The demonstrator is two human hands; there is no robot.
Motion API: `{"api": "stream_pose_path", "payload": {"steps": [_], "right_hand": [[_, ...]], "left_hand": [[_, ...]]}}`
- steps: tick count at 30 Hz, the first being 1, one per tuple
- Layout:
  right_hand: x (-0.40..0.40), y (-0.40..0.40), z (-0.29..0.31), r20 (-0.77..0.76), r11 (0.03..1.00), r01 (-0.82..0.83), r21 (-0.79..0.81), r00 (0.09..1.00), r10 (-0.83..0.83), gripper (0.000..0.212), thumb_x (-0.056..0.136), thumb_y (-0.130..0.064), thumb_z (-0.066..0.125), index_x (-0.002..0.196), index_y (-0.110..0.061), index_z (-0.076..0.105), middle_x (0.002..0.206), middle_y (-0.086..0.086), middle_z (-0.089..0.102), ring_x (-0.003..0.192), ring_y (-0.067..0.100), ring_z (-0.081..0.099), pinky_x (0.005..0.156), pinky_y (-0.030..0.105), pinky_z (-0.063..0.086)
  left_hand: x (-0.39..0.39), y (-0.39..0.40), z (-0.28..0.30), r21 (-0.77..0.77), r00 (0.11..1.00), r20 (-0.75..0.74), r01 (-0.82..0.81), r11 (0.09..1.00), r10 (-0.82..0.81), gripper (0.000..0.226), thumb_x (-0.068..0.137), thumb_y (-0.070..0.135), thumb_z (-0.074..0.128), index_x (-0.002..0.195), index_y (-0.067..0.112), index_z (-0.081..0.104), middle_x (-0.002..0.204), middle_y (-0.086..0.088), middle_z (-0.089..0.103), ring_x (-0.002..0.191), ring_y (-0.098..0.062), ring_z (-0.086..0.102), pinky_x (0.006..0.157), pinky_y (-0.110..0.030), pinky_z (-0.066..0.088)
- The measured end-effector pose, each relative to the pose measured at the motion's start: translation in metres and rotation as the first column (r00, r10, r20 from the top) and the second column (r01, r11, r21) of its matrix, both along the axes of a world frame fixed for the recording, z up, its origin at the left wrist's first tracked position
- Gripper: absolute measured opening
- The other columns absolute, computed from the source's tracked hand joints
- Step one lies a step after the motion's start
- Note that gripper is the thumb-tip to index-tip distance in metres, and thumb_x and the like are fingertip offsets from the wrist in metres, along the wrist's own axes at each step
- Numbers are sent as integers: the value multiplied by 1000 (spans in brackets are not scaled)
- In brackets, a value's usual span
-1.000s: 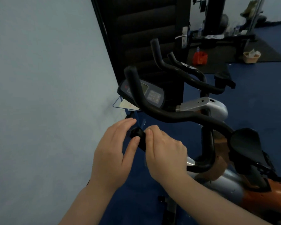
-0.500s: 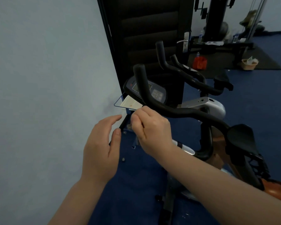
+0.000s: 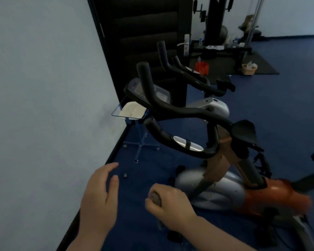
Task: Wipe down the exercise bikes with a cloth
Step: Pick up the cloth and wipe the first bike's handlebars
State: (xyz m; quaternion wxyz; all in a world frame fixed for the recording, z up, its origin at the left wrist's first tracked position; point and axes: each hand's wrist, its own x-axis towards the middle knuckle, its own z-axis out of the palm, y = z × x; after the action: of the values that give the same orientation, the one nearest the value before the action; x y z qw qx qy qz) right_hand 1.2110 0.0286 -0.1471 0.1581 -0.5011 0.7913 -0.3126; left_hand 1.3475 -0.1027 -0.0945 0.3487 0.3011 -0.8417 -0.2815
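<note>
Two bare hands held low beside a silver-and-orange exercise bike [image 3: 225, 192] with black curved handlebars [image 3: 179, 109].
The right hand [image 3: 169, 200] was curled into a fist around a small greyish wad [image 3: 155, 197], possibly the cloth, though blur prevented certainty. The left hand [image 3: 98, 200] hovered just beside it, fingers relaxed and holding nothing. Both hands were below and apart from the handlebars, over the blue floor [image 3: 288, 109]. A second black-handled bike [image 3: 203, 84] stood behind the first, near a dark door [image 3: 143, 42] and a pale wall [image 3: 43, 87].
</note>
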Motion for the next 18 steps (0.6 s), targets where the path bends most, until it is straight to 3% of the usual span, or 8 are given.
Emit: {"api": "stream_pose_path", "payload": {"steps": [3,6,9,14,18], "right_hand": [[-10,30,-28,110,983,78,164,989,-97,22,79,-47,54,94,-36,42,82,-13,54,73,9,53,59,27,43],[-18,63,-48,149,953,174,246,965,-215,18,79,-36,61,89,-29,47,87,-8,56,78,12,55,66,32,49],[-28,98,-61,192,915,285,285,918,-346,13,83,-30,60,93,-24,55,96,-3,60,86,15,58,76,35,52],[-54,153,-69,204,847,416,330,845,-494,17,90,-37,50,94,-21,56,95,-2,61,85,17,58,74,32,48],[-88,204,-62,150,809,472,350,824,-546,18,92,-33,44,92,-20,56,100,0,61,90,20,57,76,34,46]], "left_hand": [[-18,14,-38,80,978,175,99,992,-112,26,96,21,49,118,32,56,121,20,52,115,-1,48,94,-21,37],[-38,36,-65,140,929,296,189,972,-223,25,96,21,49,117,30,59,123,20,51,115,2,44,93,-16,33],[-59,65,-80,194,877,358,265,944,-320,24,97,24,46,116,33,58,122,23,49,114,4,43,90,-14,33],[-107,112,-85,192,795,423,391,900,-435,24,98,27,43,116,34,56,119,26,46,110,7,41,88,-13,33],[-157,157,-79,204,748,455,441,874,-483,23,97,26,43,114,30,58,117,18,53,108,-2,47,88,-23,42]]}}
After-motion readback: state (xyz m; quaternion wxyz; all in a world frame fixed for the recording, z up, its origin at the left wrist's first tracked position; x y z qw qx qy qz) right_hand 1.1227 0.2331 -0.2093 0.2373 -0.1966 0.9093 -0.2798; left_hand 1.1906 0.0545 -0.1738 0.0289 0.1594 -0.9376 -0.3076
